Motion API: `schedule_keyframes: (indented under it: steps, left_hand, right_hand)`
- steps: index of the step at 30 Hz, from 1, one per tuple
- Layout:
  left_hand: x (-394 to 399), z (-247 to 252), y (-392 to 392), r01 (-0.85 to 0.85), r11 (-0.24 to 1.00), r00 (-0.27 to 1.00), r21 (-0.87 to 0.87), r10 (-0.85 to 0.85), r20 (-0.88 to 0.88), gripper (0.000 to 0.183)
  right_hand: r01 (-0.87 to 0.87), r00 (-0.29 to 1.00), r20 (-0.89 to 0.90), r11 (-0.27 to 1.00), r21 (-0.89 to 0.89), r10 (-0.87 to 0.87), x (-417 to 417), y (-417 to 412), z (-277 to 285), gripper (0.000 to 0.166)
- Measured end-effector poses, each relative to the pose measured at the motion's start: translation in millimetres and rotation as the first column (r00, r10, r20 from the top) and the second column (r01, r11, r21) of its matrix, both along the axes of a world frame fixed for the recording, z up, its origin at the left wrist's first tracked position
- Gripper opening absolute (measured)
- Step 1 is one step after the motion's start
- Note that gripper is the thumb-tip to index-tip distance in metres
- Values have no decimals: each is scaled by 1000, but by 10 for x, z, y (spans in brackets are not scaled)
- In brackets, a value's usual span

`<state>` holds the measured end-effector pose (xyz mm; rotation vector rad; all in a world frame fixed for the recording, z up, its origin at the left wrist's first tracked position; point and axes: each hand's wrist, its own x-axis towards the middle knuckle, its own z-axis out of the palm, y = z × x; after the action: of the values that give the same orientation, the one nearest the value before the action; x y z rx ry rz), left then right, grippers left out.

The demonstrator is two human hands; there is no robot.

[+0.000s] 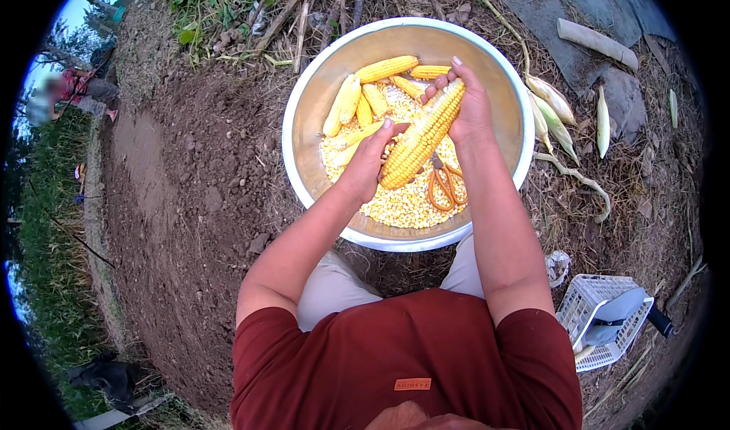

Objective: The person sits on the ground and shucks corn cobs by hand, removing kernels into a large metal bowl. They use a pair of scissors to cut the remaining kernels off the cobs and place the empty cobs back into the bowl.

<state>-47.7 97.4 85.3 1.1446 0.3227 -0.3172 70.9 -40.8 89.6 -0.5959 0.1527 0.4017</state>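
An ear of yellow corn [423,136] is tilted between my hands over a wide metal basin [319,59]. My right hand [470,108] grips its upper end, with the thumb up at the tip. My left hand [370,159] rests against the lower left side of the ear, thumb and fingers apart around its edge; some of its fingers are hidden. Orange-handled scissors [442,187] lie below the ear on loose corn kernels [399,210]. Several more yellow ears [388,68] lie at the back and left of the basin.
Corn husks [553,119] lie on the ground right of the basin, near a pale curved piece [597,43]. A white plastic basket [604,321] holding a grey item stands at lower right. Sticks [291,11] lie beyond the basin. Another person [80,90] is far off at left.
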Motion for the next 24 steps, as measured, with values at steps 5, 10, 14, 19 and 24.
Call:
schedule_keyframes:
  steps: [5,10,14,19,24]
  left_hand:
    - [-40,22,2,131,971,989,198,-143,46,55]
    - [-60,-8,-13,33,961,993,276,-62,96,48]
    - [-45,-21,-62,-85,941,994,329,56,97,42]
    - [-12,-50,-19,-47,958,999,282,38,35,45]
    - [-19,105,3,47,999,996,8,-48,81,56]
  right_hand:
    - [49,999,-23,998,36,-48,77,-80,-31,23]
    - [69,997,-28,997,36,-68,28,-52,-34,24]
    - [67,997,26,997,29,-68,14,-40,-22,24]
    - [78,996,51,997,-4,-78,-57,-34,62,24]
    - [147,989,-29,984,104,-145,91,-146,-22,23]
